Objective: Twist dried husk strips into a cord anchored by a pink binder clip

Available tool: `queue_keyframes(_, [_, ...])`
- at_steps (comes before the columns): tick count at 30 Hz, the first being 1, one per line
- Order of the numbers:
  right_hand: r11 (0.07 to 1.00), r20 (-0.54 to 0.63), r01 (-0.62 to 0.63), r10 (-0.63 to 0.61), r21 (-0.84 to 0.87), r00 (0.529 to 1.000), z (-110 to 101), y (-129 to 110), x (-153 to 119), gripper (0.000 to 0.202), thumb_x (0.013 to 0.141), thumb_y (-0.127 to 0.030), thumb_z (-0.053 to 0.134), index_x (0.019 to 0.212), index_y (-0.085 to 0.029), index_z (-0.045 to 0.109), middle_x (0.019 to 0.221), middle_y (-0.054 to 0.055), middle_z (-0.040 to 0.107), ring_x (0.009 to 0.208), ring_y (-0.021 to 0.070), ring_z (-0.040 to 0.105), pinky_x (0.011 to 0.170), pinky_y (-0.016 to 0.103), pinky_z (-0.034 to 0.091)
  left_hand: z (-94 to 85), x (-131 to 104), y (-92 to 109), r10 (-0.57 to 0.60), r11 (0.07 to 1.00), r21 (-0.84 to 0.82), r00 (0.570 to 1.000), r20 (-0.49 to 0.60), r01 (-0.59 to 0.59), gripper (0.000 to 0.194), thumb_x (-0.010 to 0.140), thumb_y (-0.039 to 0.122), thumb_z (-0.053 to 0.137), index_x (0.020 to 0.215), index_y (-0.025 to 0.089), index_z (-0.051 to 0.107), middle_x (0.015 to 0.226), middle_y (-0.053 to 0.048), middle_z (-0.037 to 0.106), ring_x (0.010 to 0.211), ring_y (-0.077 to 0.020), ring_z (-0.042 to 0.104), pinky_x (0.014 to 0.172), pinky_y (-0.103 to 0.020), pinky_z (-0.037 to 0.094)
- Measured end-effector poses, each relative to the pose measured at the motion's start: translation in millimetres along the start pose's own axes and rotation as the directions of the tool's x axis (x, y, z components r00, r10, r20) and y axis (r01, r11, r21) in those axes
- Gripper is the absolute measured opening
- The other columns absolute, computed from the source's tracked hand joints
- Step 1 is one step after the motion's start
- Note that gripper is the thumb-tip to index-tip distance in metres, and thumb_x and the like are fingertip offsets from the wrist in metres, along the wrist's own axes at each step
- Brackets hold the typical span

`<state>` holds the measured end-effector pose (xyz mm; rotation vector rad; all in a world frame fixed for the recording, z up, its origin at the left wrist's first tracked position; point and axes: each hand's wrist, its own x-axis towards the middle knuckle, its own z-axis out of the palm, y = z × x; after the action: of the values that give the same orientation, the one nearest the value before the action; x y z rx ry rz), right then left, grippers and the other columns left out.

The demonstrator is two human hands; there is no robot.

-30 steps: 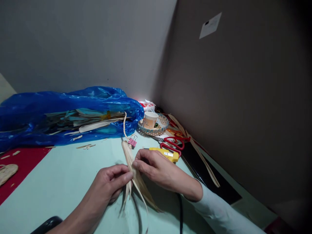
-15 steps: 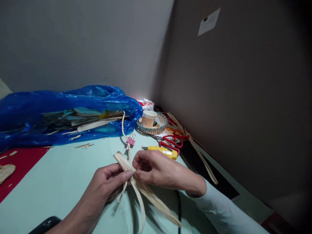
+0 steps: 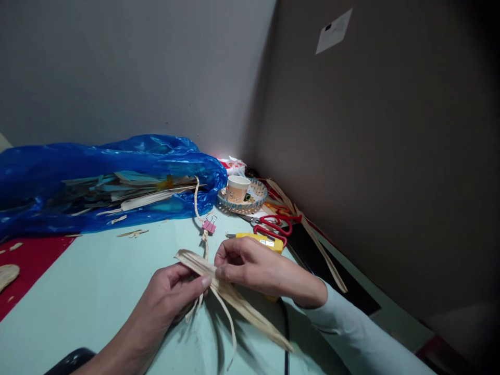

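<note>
A broad, pale strip of dried plant fibre (image 3: 250, 312) slants across both hands, its short end up to the left and its long tail down to the right. Between thumb and fingers, my left hand (image 3: 174, 291) pinches it near the upper end. My right hand (image 3: 250, 265) has thumb and fingertips closed on the strip just to the right. Thinner strands (image 3: 230, 325) hang down below the hands. Behind the strip runs a braided cord (image 3: 205, 245), gripped by a pink binder clip (image 3: 209, 226); where it meets the strip is hidden.
A blue plastic bag (image 3: 187, 151) full of dried strips lies at the back left. Beyond my right hand are a yellow glue gun (image 3: 273, 243), red-handled scissors (image 3: 273, 224), a woven basket (image 3: 260, 195) and a paper cup (image 3: 237, 188). A black flat object (image 3: 351, 297) lies at right.
The strip's upper end has tipped left and lies flatter, showing more of its width. My right hand has shifted slightly along it. One hanging strand looks thinner and curls differently.
</note>
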<state>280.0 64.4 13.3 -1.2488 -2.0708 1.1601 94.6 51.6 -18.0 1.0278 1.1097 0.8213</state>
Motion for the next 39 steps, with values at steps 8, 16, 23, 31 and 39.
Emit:
queue_keyframes(8, [0.999, -0.054, -0.032, 0.030, -0.028, 0.998, -0.1, -3.8, -1.7, 0.003, 0.076, -0.021, 0.056, 0.077, -0.018, 0.056, 0.068, -0.003, 0.053, 0.063, 0.0098, 0.046, 0.054, 0.019, 0.032, -0.8, 0.2, 2.4, -0.029, 0.998, -0.056, 0.998, 0.055, 0.032, 0.033, 0.059, 0.028, 0.080, 0.090, 0.016, 0.077, 0.064, -0.002, 0.072, 0.063, -0.0199, 0.064, 0.069, -0.031, 0.050])
queue_keyframes(16, [0.977, 0.066, -0.057, 0.044, 0.205, 0.997, -4.2, 7.0, 3.0, 0.007, 0.080, -0.023, 0.055, 0.081, -0.017, 0.054, 0.073, 0.000, 0.059, 0.065, 0.0113, 0.053, 0.056, 0.019, 0.039, -1.8, 0.1, -0.5, 0.027, 0.999, 0.027, 1.000, -0.011, -0.026, 0.029, 0.063, 0.032, 0.079, 0.085, 0.014, 0.076, 0.056, 0.000, 0.065, 0.056, -0.0163, 0.058, 0.064, -0.029, 0.049])
queue_keyframes(23, [0.985, 0.130, -0.031, 0.009, 0.172, 0.992, -3.8, 6.5, 1.5, 0.024, 0.078, -0.038, 0.065, 0.085, -0.015, 0.063, 0.071, -0.002, 0.056, 0.064, 0.0099, 0.047, 0.053, 0.019, 0.035, -6.5, 4.4, -2.3, 0.060, 0.996, 0.059, 0.997, 0.047, -0.062, 0.031, 0.066, 0.038, 0.078, 0.087, 0.016, 0.077, 0.068, -0.002, 0.072, 0.071, -0.0207, 0.065, 0.071, -0.029, 0.051])
queue_keyframes(31, [0.998, -0.007, -0.050, 0.049, -0.048, 0.999, 5.1, 1.0, 3.4, 0.011, 0.076, -0.027, 0.058, 0.077, -0.016, 0.062, 0.067, -0.003, 0.054, 0.062, 0.0090, 0.047, 0.053, 0.019, 0.031, -5.7, 3.0, -2.5, 0.076, 0.996, 0.034, 0.995, 0.068, -0.079, 0.033, 0.067, 0.032, 0.077, 0.096, 0.016, 0.076, 0.090, -0.005, 0.077, 0.085, -0.0236, 0.068, 0.081, -0.030, 0.049])
queue_keyframes(39, [0.981, -0.109, -0.036, 0.015, -0.189, 0.994, 14.8, -9.8, -3.7, 0.009, 0.077, -0.025, 0.055, 0.072, -0.017, 0.056, 0.062, -0.005, 0.051, 0.058, 0.0085, 0.042, 0.053, 0.021, 0.027, 0.2, -0.8, -1.0, 0.075, 0.997, 0.024, 0.997, -0.026, -0.074, 0.032, 0.061, 0.028, 0.078, 0.092, 0.018, 0.076, 0.079, -0.001, 0.076, 0.075, -0.0193, 0.066, 0.072, -0.024, 0.049])
